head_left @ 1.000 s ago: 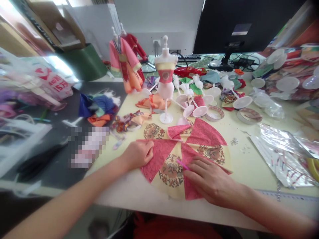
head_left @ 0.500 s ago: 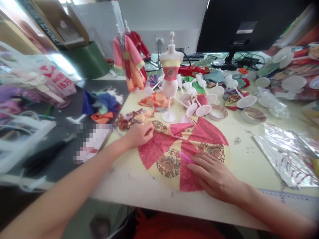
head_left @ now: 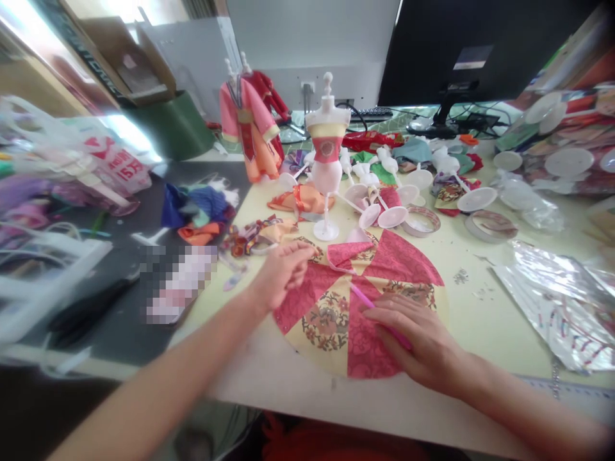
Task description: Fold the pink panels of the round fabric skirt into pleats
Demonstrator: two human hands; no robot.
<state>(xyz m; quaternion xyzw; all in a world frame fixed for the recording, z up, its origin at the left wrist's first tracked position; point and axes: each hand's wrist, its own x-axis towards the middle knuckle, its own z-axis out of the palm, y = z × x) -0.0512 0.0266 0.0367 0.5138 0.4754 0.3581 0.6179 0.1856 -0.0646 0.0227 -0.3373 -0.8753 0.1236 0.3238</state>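
Note:
A round patchwork cloth (head_left: 327,320) of red and cream floral wedges lies flat near the table's front edge. My right hand (head_left: 408,330) rests over its right part, closed on a pink pen-like tool (head_left: 365,298) whose tip points at the cloth's centre. Above the cloth's upper left edge is my left hand (head_left: 286,272), thumb and fingertips pinched together; whatever is between them is too small to make out. Behind the cloth stands a small white mannequin (head_left: 327,169) wearing a cream and red band.
Two dressed mannequins (head_left: 247,128) stand at the back left. Several bare white ones lie behind the cloth beside tape rolls (head_left: 490,225). Silvery packets (head_left: 552,307) lie at the right, a monitor (head_left: 471,57) stands behind, and coloured fabric scraps (head_left: 199,208) are at the left.
My left hand has risen and moved a little right, with its fingertips now extended in a pinch. The pink tool shows more fully in my right hand.

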